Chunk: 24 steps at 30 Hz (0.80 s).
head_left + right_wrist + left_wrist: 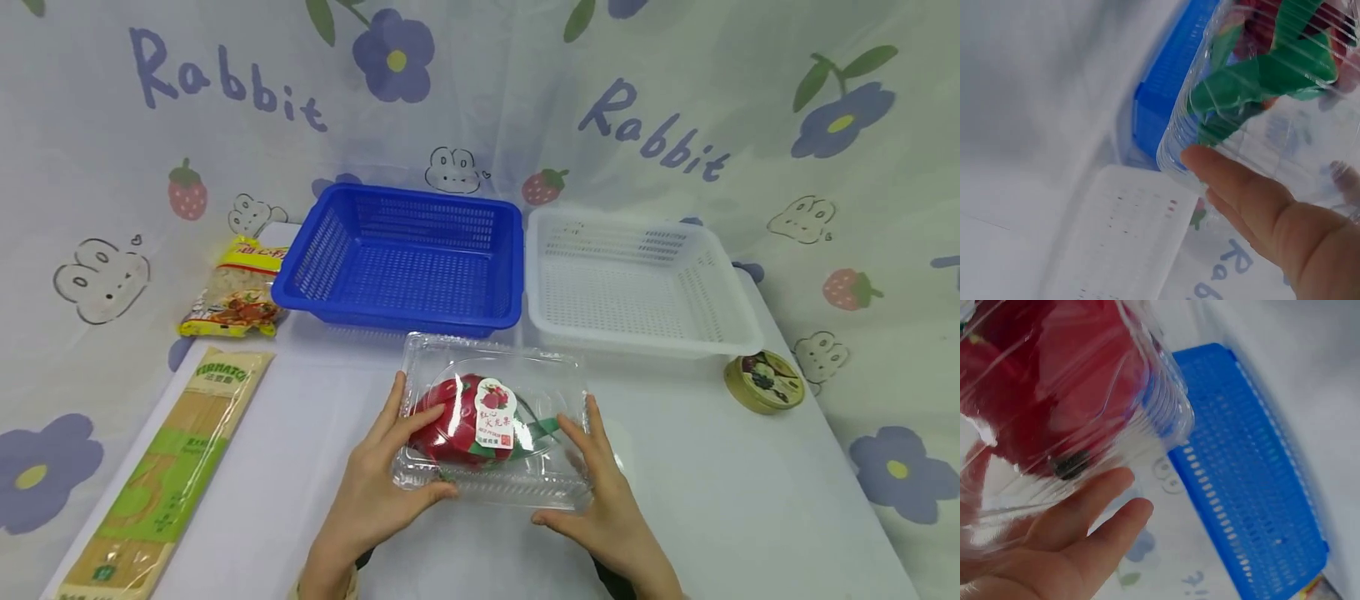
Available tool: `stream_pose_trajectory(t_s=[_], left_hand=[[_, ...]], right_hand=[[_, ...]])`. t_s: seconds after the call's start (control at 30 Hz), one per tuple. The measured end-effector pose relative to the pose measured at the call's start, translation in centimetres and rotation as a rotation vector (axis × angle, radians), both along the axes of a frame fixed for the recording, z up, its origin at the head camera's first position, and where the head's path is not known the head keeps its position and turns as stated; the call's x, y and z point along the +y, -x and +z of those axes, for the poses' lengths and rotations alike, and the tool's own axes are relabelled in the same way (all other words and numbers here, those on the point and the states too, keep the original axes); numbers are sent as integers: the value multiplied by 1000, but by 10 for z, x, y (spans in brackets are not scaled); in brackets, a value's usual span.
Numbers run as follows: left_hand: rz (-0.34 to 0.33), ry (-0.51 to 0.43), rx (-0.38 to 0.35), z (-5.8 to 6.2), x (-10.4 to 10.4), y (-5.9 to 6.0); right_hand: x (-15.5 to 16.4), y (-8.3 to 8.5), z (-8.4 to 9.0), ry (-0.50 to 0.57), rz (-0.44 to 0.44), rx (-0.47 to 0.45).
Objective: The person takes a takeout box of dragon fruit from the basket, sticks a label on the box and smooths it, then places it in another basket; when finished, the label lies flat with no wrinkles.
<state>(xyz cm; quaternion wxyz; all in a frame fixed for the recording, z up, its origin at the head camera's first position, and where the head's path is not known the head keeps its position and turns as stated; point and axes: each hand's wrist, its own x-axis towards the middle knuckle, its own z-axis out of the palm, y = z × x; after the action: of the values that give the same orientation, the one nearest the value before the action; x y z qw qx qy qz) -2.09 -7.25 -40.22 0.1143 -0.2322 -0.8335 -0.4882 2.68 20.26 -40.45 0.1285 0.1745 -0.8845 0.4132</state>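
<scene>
A clear plastic clamshell box [551, 483] is held between both hands over the near middle of the table, in front of the baskets. Inside it lies a red dragon fruit [442, 437] with green leafy tips, toward the box's left; a white label [495, 417] with a fruit picture is on the lid. My left hand [382, 479] grips the left side, thumb at the near edge and fingers reaching onto the lid. On the right side my right hand [603, 492] holds the box the same way. Both wrist views show the box's ribbed corners and fingers beside them.
A blue basket [397, 321] and a white basket [645, 342] stand side by side behind the box. At left are a yellow-topped food bag [236, 292] and a long noodle packet [168, 475]. A round gold tin [763, 383] sits near the right edge.
</scene>
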Motion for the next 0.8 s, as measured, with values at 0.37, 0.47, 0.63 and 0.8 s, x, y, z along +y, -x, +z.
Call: stream_pose_trajectory(t_s=[0.37, 0.47, 0.63, 0.8], left_hand=[[-206, -60, 24, 32, 30, 16], [-237, -6, 77, 41, 41, 23], [-219, 35, 177, 50, 61, 39], [-190, -89, 211, 53, 81, 59]], right_hand=[[30, 13, 31, 241, -17, 12], [42, 16, 41, 235, -43, 34], [59, 25, 55, 221, -55, 24], [71, 35, 69, 206, -86, -10]])
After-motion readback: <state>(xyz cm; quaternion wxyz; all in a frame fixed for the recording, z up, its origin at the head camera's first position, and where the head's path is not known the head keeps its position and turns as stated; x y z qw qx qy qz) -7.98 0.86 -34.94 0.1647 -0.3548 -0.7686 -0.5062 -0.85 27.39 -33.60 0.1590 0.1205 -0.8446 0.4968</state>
